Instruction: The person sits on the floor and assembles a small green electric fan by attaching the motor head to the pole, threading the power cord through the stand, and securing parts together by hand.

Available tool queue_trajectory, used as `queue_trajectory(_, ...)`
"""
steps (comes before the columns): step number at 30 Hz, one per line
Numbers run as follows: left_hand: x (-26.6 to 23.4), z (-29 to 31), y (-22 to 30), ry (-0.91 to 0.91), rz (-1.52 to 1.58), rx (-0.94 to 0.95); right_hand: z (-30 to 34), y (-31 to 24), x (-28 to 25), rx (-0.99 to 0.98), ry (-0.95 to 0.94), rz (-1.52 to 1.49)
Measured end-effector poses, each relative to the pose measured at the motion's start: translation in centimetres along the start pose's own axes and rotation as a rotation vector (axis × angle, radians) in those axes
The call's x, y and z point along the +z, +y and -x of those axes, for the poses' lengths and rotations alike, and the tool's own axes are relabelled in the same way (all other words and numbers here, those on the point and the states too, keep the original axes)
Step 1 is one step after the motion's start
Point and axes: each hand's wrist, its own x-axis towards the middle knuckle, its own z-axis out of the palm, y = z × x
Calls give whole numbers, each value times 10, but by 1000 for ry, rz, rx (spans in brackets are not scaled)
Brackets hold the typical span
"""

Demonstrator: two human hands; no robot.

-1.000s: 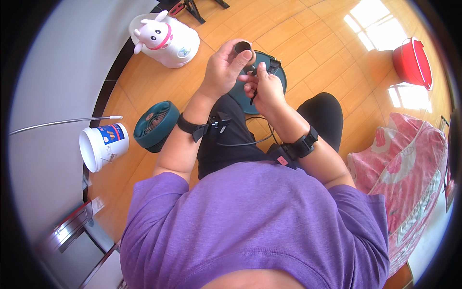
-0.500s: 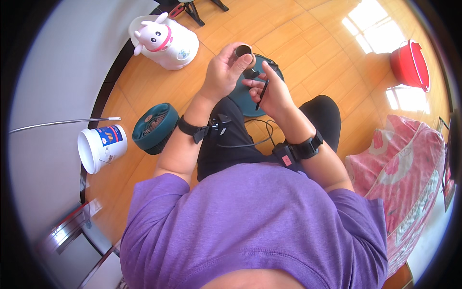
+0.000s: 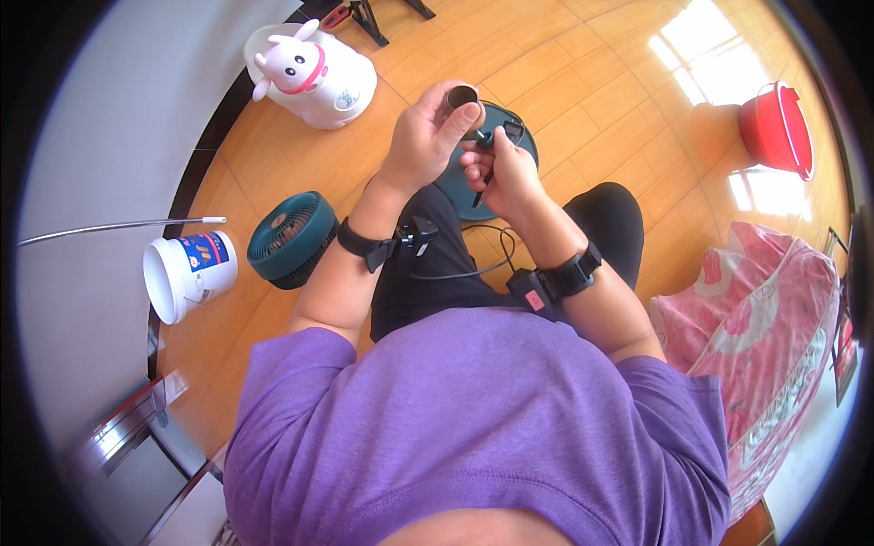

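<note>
Both hands have risen slightly toward twelve o'clock since earlier; from left, a white bucket (image 3: 187, 273) and teal fan (image 3: 293, 238) at nine o'clock, then the left hand (image 3: 426, 136) pinching a small, seemingly light, rigid cylinder (image 3: 462, 96) by its sides, the right hand (image 3: 506, 173) closed around a thin dark tool (image 3: 483, 173).

dark round base (image 3: 528, 150) mostly behind hands, small black tool (image 3: 482, 173) — kind unclear

A single head-worn fisheye looks steeply down from just above the person's purple-shirted torso (image 3: 473, 428), close to both hands. The wooden floor (image 3: 601, 82) stretches toward twelve o'clock; a white wall (image 3: 100, 118) curves along nine o'clock.
</note>
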Motion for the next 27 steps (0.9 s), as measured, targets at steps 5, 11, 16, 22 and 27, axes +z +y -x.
queue_trajectory(5, -1, 1, 1, -9, 1, -32, 3, 3, -2, -8, -12, -76)
queue_trajectory(11, 0, 1, 1, 12, 14, -33, 13, -1, 6, -13, -54, -171)
queue_trajectory(16, 1, 0, -2, 9, 18, -14, 9, -3, 0, -29, -30, -154)
queue_trajectory(22, 2, 1, -3, 21, 21, -6, 9, -2, 2, -64, -14, -116)
queue_trajectory(27, 2, 2, -2, 37, 27, -22, 16, -3, 5, -52, -56, -150)
